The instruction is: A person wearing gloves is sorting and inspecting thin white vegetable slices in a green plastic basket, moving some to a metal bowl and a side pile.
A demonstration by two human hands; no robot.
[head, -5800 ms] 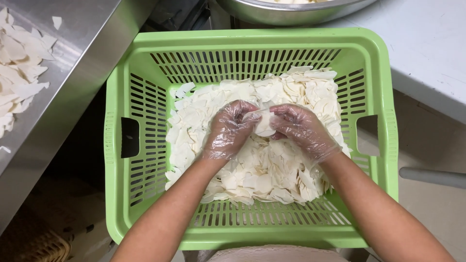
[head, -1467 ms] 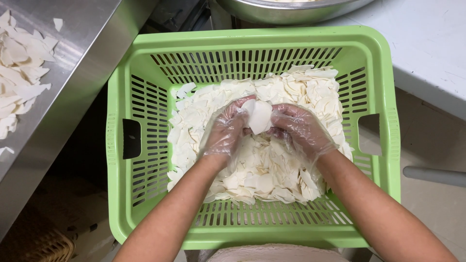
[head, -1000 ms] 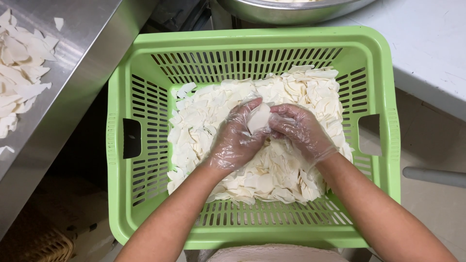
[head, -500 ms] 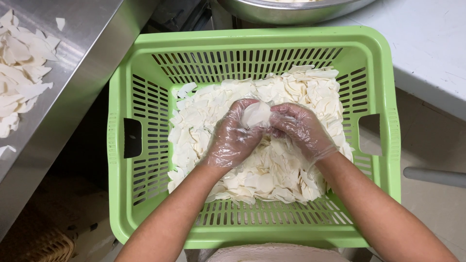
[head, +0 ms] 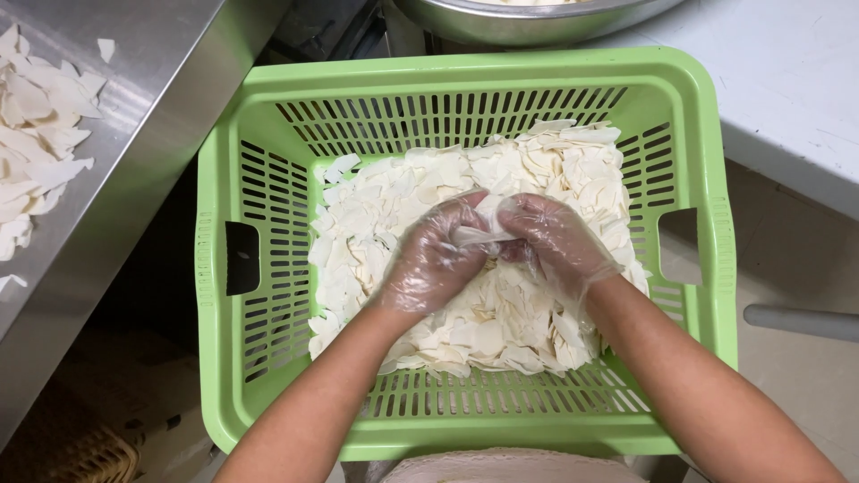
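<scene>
Both gloved hands (head: pixel 497 246) pinch a white slice (head: pixel 483 224) over the slice-filled green basket (head: pixel 215 358).

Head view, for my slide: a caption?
Gloved left hand and right hand hold a pale slice over a green basket.

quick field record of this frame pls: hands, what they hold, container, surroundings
left hand: in a clear glove, over the basket, gripping a pale piece
right hand: in a clear glove, gripping the same piece from the other side
held piece: thin, cream-white, pinched between both hands
basket: light green slotted plastic, with side handle holes
pile in basket: cream-white flat pieces covering the bottom
steel counter: on the left, with loose pale pieces on it
metal bowl: at the top edge, partly in view
</scene>
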